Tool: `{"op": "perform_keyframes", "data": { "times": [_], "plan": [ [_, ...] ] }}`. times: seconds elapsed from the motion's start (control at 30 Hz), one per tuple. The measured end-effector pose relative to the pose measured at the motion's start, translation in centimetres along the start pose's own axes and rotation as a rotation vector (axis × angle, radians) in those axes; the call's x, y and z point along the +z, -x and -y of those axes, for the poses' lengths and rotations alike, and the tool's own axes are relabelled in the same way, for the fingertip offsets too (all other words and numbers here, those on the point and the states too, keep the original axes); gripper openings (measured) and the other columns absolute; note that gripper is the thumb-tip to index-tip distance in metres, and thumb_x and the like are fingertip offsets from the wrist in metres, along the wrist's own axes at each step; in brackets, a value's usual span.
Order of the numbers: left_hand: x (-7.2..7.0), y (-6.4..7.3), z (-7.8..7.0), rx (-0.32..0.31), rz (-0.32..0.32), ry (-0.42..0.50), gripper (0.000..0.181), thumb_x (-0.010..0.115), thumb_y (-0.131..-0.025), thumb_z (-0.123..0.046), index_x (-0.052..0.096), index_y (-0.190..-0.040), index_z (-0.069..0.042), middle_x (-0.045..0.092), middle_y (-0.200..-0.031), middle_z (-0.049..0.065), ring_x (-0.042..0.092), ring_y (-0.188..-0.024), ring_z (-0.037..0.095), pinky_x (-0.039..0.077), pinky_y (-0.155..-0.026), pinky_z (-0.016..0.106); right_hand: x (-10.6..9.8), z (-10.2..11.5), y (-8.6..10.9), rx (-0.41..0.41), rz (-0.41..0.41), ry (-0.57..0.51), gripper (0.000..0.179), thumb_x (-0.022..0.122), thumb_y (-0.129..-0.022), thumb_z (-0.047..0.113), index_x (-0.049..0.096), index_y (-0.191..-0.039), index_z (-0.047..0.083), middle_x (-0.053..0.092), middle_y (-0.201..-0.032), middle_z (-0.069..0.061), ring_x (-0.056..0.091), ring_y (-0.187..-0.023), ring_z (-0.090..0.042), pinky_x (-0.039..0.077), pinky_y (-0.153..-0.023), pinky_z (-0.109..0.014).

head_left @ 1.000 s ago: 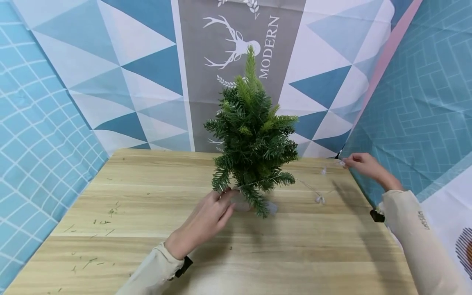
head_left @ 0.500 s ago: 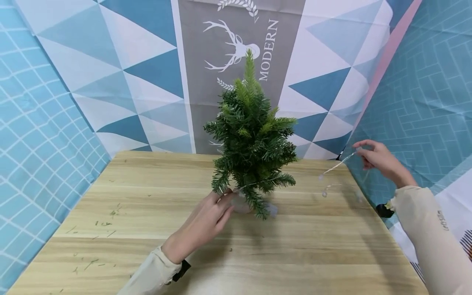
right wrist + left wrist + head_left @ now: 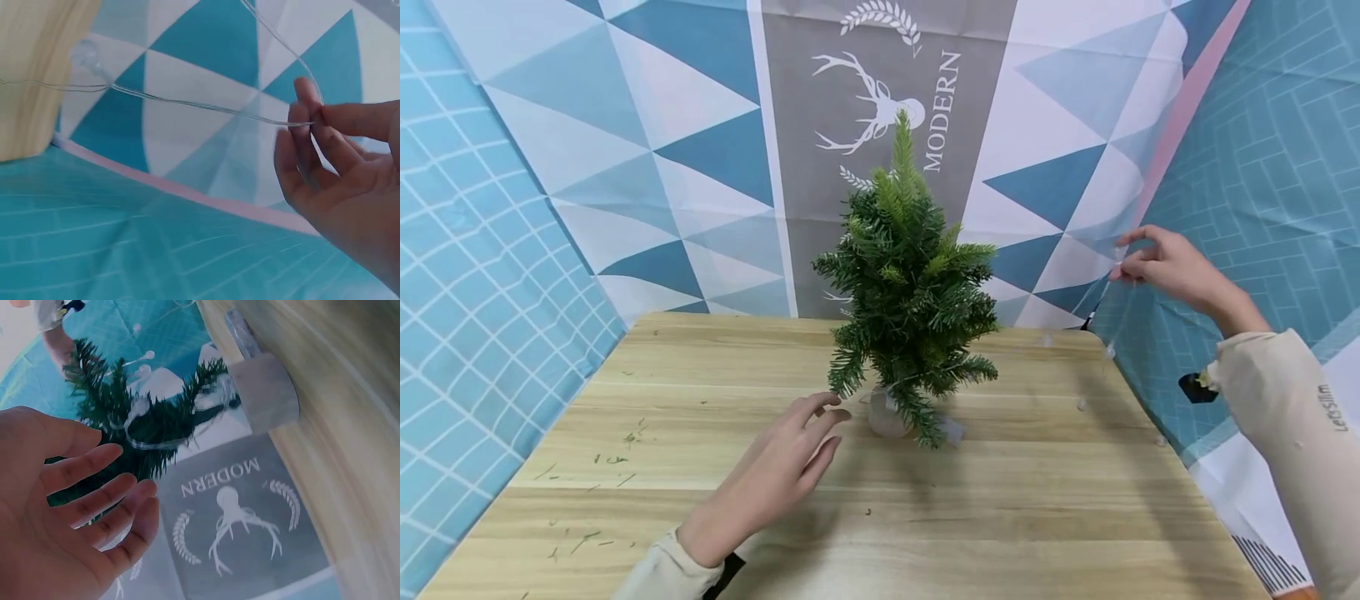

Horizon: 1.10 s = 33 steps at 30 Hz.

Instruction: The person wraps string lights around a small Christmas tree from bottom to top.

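Note:
A small artificial Christmas tree [image 3: 910,275] stands upright on the table, on a pale round base [image 3: 889,419]. Just left of that base is my left hand [image 3: 767,479], fingers loosely bent and holding nothing; the left wrist view shows a gap between the fingers and the base. Over at the right, above the table's back corner, my right hand [image 3: 1183,271] pinches the thin clear wire of a string light [image 3: 187,105] between thumb and fingers. A clear bulb [image 3: 87,55] hangs on this wire. More wire loops [image 3: 156,445] lie around the lower branches.
A small translucent piece [image 3: 951,430] lies beside the base. Loose green needles [image 3: 625,458] are scattered over the left of the wooden table [image 3: 985,533]. Patterned cloth hangs behind the table and at both sides, close to my right hand.
My left hand has let go near the tree's base and drawn back to the left. My right hand has risen, drawing the string light up with it.

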<state>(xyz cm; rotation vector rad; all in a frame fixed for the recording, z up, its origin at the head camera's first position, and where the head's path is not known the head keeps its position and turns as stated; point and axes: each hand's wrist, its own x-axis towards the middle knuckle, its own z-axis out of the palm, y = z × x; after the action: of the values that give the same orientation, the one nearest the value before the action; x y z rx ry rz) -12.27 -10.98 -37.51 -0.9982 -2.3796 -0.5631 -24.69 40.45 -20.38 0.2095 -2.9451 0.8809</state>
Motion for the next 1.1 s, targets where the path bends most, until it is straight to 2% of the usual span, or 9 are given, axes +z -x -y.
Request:
{"op": "perform_keyframes", "data": {
  "times": [0.1, 0.17, 0.33, 0.43, 0.57, 0.7, 0.8, 0.9, 1.1],
  "plan": [
    [-1.1, 0.3, 0.4, -0.002, -0.013, -0.017, 0.028, 0.067, -0.092, -0.012, 0.065, -0.12, -0.012, 0.059, -0.127, 0.009, 0.061, -0.11, 0.026, 0.056, -0.084, 0.04, -0.4, 1.4, -0.4, -0.017, -0.047, 0.058, 0.05, 0.046, -0.106, 0.021, 0.031, -0.147, -0.004, 0.072, -0.106, -0.019, 0.06, -0.109, -0.033, 0.048, -0.087, -0.045],
    [-1.7, 0.3, 0.7, 0.005, -0.03, -0.023, 0.028, 0.068, -0.091, -0.01, 0.065, -0.119, -0.011, 0.06, -0.125, 0.009, 0.061, -0.109, 0.026, 0.056, -0.084, 0.04, -0.7, 2.3, -0.6, -0.026, -0.089, 0.095, 0.052, 0.046, -0.106, 0.022, 0.032, -0.148, -0.005, 0.071, -0.108, -0.022, 0.056, -0.111, -0.041, 0.046, -0.082, -0.046],
    [-3.4, 0.1, 1.8, 0.032, -0.075, -0.032, 0.027, 0.068, -0.09, -0.007, 0.066, -0.117, -0.008, 0.061, -0.12, 0.011, 0.061, -0.107, 0.025, 0.056, -0.084, 0.04, -1.3, 4.2, -1.4, -0.08, -0.215, 0.15, 0.04, 0.051, -0.103, 0.019, 0.054, -0.133, -0.007, 0.071, -0.106, -0.025, 0.062, -0.082, -0.018, 0.044, -0.056, -0.023],
    [-4.5, -0.2, 2.6, 0.039, -0.093, -0.041, 0.026, 0.067, -0.09, -0.007, 0.066, -0.116, -0.006, 0.062, -0.119, 0.012, 0.062, -0.106, 0.026, 0.057, -0.084, 0.041, -1.6, 5.2, -1.8, -0.101, -0.263, 0.134, 0.033, 0.051, -0.103, 0.019, 0.062, -0.122, -0.006, 0.07, -0.108, -0.026, 0.058, -0.069, -0.002, 0.046, -0.055, -0.016],
    [-6.1, -0.8, 3.7, 0.032, -0.113, -0.07, 0.025, 0.067, -0.09, -0.008, 0.067, -0.115, -0.004, 0.063, -0.117, 0.013, 0.064, -0.104, 0.029, 0.058, -0.081, 0.044, -2.0, 6.7, -2.3, -0.097, -0.299, 0.125, 0.034, 0.052, -0.102, 0.026, 0.065, -0.118, -0.001, 0.066, -0.112, -0.021, 0.06, -0.073, -0.005, 0.047, -0.056, -0.013],
    [-7.9, -1.9, 4.9, 0.016, -0.12, -0.099, 0.023, 0.066, -0.091, -0.007, 0.066, -0.114, -0.003, 0.063, -0.116, 0.013, 0.064, -0.1, 0.029, 0.059, -0.075, 0.044, -2.2, 8.3, -3.1, -0.119, -0.322, 0.111, 0.035, 0.053, -0.102, 0.03, 0.065, -0.119, 0.002, 0.066, -0.097, -0.01, 0.058, -0.074, -0.012, 0.047, -0.059, -0.02],
    [-9.4, -2.9, 5.9, 0.005, -0.124, -0.107, 0.021, 0.065, -0.092, -0.004, 0.066, -0.113, -0.003, 0.064, -0.113, 0.012, 0.064, -0.094, 0.026, 0.057, -0.07, 0.041, -2.4, 9.7, -3.9, -0.14, -0.294, 0.012, 0.033, 0.051, -0.103, 0.03, 0.063, -0.118, 0.003, 0.069, -0.088, 0.0, 0.063, -0.076, -0.009, 0.051, -0.073, -0.025],
    [-10.7, -4.4, 6.8, 0.009, -0.14, -0.097, 0.018, 0.064, -0.093, 0.0, 0.066, -0.11, -0.002, 0.064, -0.11, 0.013, 0.063, -0.086, 0.025, 0.055, -0.065, 0.04, -2.6, 11.0, -4.7, -0.149, -0.24, -0.188, 0.033, 0.045, -0.105, 0.028, 0.063, -0.115, 0.002, 0.073, -0.091, 0.002, 0.069, -0.086, -0.009, 0.052, -0.084, -0.02],
    [-13.0, -8.1, 8.0, -0.019, -0.136, -0.098, 0.016, 0.06, -0.096, -0.001, 0.066, -0.11, 0.0, 0.065, -0.11, 0.015, 0.066, -0.089, 0.029, 0.055, -0.066, 0.043, -2.6, 13.9, -6.0, -0.185, -0.146, -0.654, 0.032, 0.056, -0.102, 0.025, 0.066, -0.105, -0.006, 0.075, -0.092, -0.01, 0.074, -0.09, -0.019, 0.057, -0.081, -0.023]
  ]
}}
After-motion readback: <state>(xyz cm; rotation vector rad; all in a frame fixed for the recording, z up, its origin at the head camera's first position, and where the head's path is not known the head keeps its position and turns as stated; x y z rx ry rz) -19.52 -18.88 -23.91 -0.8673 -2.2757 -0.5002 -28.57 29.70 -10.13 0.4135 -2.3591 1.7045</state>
